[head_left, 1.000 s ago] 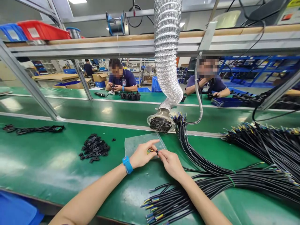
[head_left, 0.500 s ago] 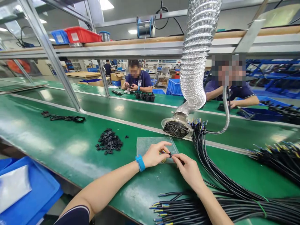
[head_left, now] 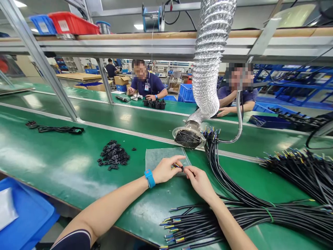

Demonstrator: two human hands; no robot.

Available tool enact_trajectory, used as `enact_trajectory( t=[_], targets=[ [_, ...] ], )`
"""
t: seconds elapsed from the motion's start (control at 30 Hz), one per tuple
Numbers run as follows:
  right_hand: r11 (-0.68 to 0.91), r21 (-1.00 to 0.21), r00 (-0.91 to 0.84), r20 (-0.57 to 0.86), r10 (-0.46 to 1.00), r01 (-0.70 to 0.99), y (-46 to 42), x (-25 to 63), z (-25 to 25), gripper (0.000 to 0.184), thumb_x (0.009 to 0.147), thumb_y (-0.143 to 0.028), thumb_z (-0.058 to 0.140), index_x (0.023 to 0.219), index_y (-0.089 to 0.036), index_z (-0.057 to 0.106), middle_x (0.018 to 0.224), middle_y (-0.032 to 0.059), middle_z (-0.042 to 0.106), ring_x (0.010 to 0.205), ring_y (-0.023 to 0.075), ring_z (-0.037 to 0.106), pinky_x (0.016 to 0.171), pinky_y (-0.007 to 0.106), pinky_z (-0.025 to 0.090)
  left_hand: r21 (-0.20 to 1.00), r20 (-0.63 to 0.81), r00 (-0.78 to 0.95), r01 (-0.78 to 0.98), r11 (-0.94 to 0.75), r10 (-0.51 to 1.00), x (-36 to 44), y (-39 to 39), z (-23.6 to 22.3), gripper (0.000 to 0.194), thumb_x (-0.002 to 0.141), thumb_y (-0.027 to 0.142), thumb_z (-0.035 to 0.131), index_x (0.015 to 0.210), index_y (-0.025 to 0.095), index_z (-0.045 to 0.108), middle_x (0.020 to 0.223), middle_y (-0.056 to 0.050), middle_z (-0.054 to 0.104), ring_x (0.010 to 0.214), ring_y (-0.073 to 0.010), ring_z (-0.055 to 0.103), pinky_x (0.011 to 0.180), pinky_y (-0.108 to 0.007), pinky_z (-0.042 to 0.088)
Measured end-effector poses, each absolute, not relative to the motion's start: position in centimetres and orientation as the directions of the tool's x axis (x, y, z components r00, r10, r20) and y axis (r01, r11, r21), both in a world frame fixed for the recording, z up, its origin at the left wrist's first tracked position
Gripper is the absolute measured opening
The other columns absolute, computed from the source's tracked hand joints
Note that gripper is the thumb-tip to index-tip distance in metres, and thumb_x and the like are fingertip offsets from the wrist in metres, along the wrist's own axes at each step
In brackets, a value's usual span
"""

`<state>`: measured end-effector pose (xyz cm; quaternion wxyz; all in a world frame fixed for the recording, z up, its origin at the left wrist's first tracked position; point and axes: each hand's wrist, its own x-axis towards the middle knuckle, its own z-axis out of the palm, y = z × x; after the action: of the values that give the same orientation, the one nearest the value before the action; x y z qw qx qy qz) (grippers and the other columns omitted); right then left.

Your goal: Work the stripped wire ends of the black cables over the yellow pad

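My left hand, with a blue band at the wrist, pinches a small black cable end between thumb and finger. Thin coloured wires stick out of it inside the curl of that hand. From the other side, my right hand grips the same black piece with its fingertips. Its exact shape is mostly covered by the fingers. Under both hands lies a clear plastic bag on the green bench.
Left of the bag is a pile of small black clips. Black cables with stripped ends lie beneath my right forearm, and another bundle sits farther right. A fume extractor fan hangs ahead. Two co-workers sit opposite.
The whole view has swung slightly right, so everything sits farther left. My hands keep the same pinch on the cable end. Across the bench, the left co-worker's hands have moved apart.
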<state>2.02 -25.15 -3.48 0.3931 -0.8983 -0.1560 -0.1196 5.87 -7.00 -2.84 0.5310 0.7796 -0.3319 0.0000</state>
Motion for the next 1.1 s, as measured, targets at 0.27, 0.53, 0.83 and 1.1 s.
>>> enact_trajectory(
  t=[0.27,0.53,0.83,1.1],
  targets=[
    [-0.621,-0.678,0.897,0.431,0.098,0.393,-25.2,2.0,-3.2,0.044,0.09,-0.057,0.048,0.084,-0.018,0.068,0.077,0.0067,0.069,0.06,0.0173,0.059,0.058,0.028,0.048,0.857,0.352,0.808,-0.481,-0.186,-0.472,6.4,-7.0,-3.2,0.049,0.074,0.01,0.063,0.122,0.018,0.06,0.107,-0.007,0.07,0.093,-0.0177,0.066,0.09,-0.033,0.053],
    [-0.654,-0.607,0.864,0.479,0.153,0.452,-25.0,1.7,-3.1,0.04,0.094,-0.049,0.045,0.08,-0.021,0.07,0.076,0.0058,0.069,0.066,0.0187,0.064,0.062,0.027,0.05,0.936,0.199,0.863,-0.307,-0.171,-0.464,6.3,-7.3,-2.7,0.018,0.076,0.018,0.068,0.092,0.013,0.072,0.09,-0.008,0.073,0.081,-0.0191,0.067,0.076,-0.032,0.055],
    [-0.659,-0.644,0.918,0.327,0.222,0.389,-25.2,2.0,-3.1,0.049,0.094,-0.053,0.038,0.074,-0.019,0.067,0.066,0.0038,0.064,0.061,0.0174,0.06,0.061,0.026,0.047,0.793,0.416,0.768,-0.568,-0.218,-0.487,6.1,-7.4,-2.9,0.011,0.079,0.016,0.067,0.088,0.016,0.075,0.085,-0.004,0.073,0.079,-0.015,0.065,0.077,-0.025,0.051],
    [-0.95,-0.24,0.831,0.556,0.034,0.2,-27.1,3.1,-4.5,0.028,0.092,-0.018,0.045,0.116,-0.013,0.058,0.097,0.0114,0.063,0.09,0.0232,0.061,0.079,0.032,0.046,0.338,0.421,0.849,-0.472,-0.814,-0.318,9.9,0.2,1.9,0.032,0.091,0.026,0.054,0.12,0.018,0.063,0.117,-0.011,0.066,0.105,-0.0249,0.061,0.092,-0.036,0.048]
  ],
)
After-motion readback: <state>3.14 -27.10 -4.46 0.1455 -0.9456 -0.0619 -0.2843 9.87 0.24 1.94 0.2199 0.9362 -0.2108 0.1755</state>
